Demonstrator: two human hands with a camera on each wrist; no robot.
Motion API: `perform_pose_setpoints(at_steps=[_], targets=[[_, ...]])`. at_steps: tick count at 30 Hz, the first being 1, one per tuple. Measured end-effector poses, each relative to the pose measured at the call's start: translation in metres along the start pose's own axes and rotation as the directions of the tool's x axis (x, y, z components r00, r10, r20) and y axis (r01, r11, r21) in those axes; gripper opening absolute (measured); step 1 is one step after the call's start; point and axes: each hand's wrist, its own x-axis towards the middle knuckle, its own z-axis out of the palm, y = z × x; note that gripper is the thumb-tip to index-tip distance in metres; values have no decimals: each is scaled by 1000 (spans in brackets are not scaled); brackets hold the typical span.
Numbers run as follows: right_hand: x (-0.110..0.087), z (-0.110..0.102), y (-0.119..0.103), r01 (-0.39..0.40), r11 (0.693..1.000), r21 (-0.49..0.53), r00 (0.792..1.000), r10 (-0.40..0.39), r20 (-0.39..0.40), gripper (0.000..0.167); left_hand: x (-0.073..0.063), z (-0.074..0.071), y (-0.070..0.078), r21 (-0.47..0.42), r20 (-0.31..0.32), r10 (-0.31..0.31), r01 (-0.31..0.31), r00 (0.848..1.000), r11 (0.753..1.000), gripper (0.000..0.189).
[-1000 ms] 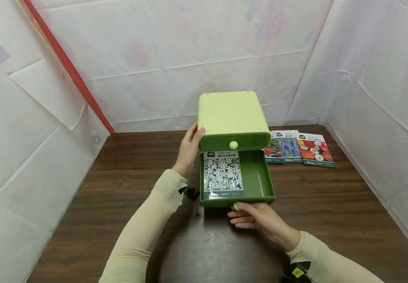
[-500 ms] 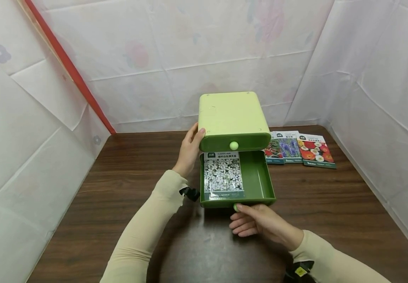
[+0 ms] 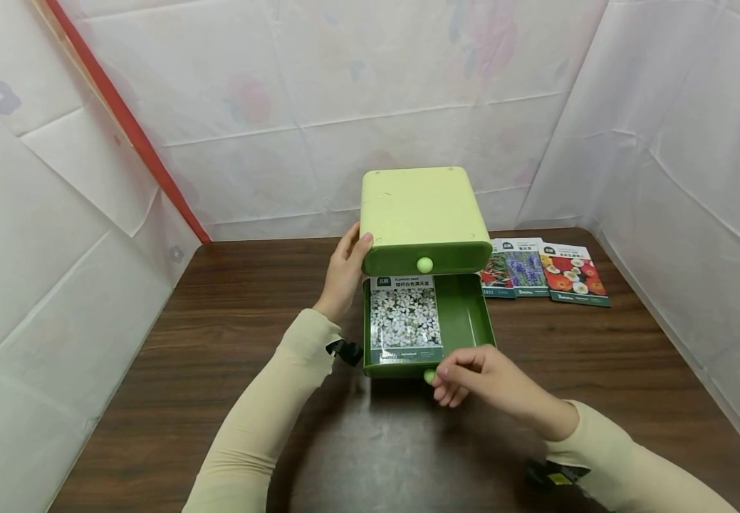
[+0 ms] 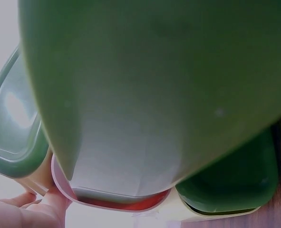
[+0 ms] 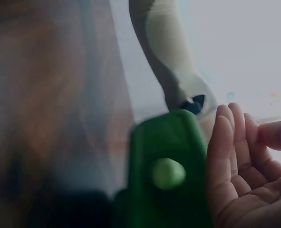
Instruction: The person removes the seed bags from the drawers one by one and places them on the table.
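A small drawer cabinet (image 3: 422, 203) with a pale yellow-green top and dark green drawer fronts stands at the table's middle. Its lower drawer (image 3: 468, 320) is pulled out, and a seed packet (image 3: 404, 317) picturing white flowers lies in its left part. My left hand (image 3: 342, 274) rests against the cabinet's left side, thumb at the upper front corner. Close to the drawer's round light green knob (image 3: 429, 375) is my right hand (image 3: 478, 377), holding nothing, fingers loosely bent. The right wrist view shows that hand (image 5: 249, 175) beside the drawer front, apart from the knob.
Several seed packets with flower pictures lie right of the cabinet, among them a red-and-white-flower packet (image 3: 575, 274) and a purple-flower packet (image 3: 525, 269). Pale sheeting (image 3: 280, 128) walls the dark wooden table (image 3: 228, 342) at the back and sides.
My right hand has let go of the lower drawer's knob and risen slightly to the right. My left hand, the cabinet and the pulled-out drawer have stayed in place.
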Motion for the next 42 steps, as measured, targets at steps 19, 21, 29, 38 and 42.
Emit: perform_pose_setpoints(at_steps=[19, 21, 29, 38, 42], targets=[[33, -32, -37, 267, 427, -864, 788, -612, -59, 17, -1, -2, -1, 13, -3, 1, -1, 1000, 1000, 64], [40, -35, -31, 257, 369, -893, 788, -615, -27, 18, -2, -2, -1, 17, 2, 6, -6, 1000, 1000, 64], [61, -42, -9, 168, 291, -942, 864, -503, -1, 17, -3, 0, 0, 14, 10, 12, -12, 1000, 1000, 63], [71, -41, -1, 20, 288, -957, 952, -299, -70, 40, -2, 0, -1, 12, 9, 12, -13, 1000, 1000, 63], [75, -41, 1, -18, 267, -964, 968, -236, -84, 60, -2, 0, 0, 10, 5, 14, -14, 1000, 1000, 62]])
